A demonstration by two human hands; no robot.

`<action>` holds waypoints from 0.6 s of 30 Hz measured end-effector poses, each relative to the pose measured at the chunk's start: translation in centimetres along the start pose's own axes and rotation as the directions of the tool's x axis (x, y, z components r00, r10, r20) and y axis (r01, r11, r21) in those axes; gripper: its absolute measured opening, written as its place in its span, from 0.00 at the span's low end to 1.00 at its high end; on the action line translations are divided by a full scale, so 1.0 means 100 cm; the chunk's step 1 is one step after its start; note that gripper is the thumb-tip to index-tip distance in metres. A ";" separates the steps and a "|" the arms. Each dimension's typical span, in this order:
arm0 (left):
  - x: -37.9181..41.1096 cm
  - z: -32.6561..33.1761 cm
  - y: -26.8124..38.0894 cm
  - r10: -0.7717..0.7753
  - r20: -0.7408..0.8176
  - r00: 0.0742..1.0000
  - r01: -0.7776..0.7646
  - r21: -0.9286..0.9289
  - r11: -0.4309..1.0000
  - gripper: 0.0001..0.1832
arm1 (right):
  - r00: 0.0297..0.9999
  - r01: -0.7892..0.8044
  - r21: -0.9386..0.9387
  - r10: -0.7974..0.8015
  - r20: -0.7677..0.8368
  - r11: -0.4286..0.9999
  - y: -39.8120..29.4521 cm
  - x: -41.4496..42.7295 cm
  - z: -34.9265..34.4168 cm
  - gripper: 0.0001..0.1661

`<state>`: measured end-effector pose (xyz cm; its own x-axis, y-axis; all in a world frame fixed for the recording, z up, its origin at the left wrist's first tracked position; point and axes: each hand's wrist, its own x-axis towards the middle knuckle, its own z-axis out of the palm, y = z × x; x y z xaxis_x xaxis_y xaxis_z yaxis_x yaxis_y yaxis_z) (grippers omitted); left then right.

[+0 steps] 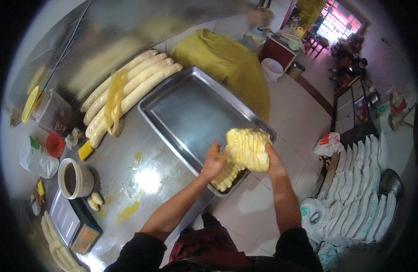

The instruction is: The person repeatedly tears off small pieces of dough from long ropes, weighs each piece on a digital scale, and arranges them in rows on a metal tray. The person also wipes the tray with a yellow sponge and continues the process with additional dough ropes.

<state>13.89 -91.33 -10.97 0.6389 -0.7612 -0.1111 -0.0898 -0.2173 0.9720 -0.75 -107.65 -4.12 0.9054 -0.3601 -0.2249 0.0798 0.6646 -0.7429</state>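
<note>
My right hand [276,162] grips the right side of a ridged slab of pale yellow dough [248,148], made of strips pressed side by side. The slab is tilted above the near right end of a rectangular metal tray [171,142]. My left hand [214,162] is at the slab's left edge, fingers bent towards it; blur hides whether they grip it. Below the slab, a row of similar dough strips [225,182] lies in the tray's near corner. Several thick, glossy dough ropes [134,93] rest on the metal table left of the tray, with a yellow band across them.
A yellow cloth [226,64] covers something bulky behind the tray. On the table's left are a tub of dark liquid [81,182], a yellow block [85,150], a digital scale [64,217] and more dough [59,248]. Stacked white sacks [355,204] stand at right.
</note>
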 end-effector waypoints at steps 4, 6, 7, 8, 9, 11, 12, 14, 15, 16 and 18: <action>0.040 0.071 -0.003 0.340 0.338 0.878 -0.466 0.766 0.442 0.31 | 0.996 -0.023 -0.955 -0.072 -0.046 0.295 -0.025 0.062 -0.054 0.49; 0.049 0.074 -0.003 0.143 0.466 0.873 -0.479 0.766 0.429 0.30 | 0.977 -0.191 -0.950 -0.143 -0.159 -0.247 0.005 0.083 -0.066 0.51; 0.054 0.065 0.005 0.055 0.457 0.888 -0.431 0.783 0.448 0.29 | 0.961 -0.269 -0.876 -0.176 -0.214 -0.400 0.012 0.090 -0.057 0.52; 0.056 0.061 0.015 0.048 0.484 0.874 -0.450 0.768 0.456 0.29 | 0.963 -0.235 -0.896 -0.214 -0.163 -0.376 0.025 0.096 -0.074 0.51; 0.053 0.055 0.018 0.021 0.504 0.864 -0.453 0.757 0.470 0.28 | 0.965 -0.221 -0.891 -0.223 -0.140 -0.397 0.027 0.096 -0.072 0.51; 0.042 0.046 0.011 0.046 0.510 0.859 -0.473 0.757 0.451 0.27 | 0.966 -0.194 -0.877 -0.242 -0.092 -0.440 0.031 0.096 -0.066 0.51; 0.034 0.046 0.009 0.114 0.503 0.857 -0.501 0.758 0.417 0.26 | 0.968 -0.182 -0.887 -0.236 -0.086 -0.423 0.029 0.095 -0.060 0.52; 0.030 0.047 0.009 0.093 0.488 0.868 -0.479 0.771 0.420 0.28 | 0.966 -0.142 -0.860 -0.260 -0.012 -0.489 0.036 0.093 -0.057 0.51; 0.025 0.047 0.006 0.182 0.454 0.872 -0.489 0.796 0.357 0.28 | 0.964 -0.123 -0.841 -0.266 0.026 -0.527 0.040 0.090 -0.057 0.50; 0.018 0.050 -0.001 0.276 0.415 0.867 -0.487 0.822 0.294 0.29 | 0.967 -0.106 -0.838 -0.253 0.039 -0.535 0.041 0.088 -0.058 0.49; -0.010 0.050 -0.002 0.283 0.378 0.881 -0.458 0.833 0.312 0.33 | 0.970 -0.084 -0.835 -0.235 0.056 -0.544 0.053 0.078 -0.069 0.47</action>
<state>9.50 -93.61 -12.06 0.2487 -0.9636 0.0987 -0.9565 -0.2283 0.1815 3.83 -111.43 -14.18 0.8830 -0.4693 -0.0081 -0.4676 -0.8779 -0.1034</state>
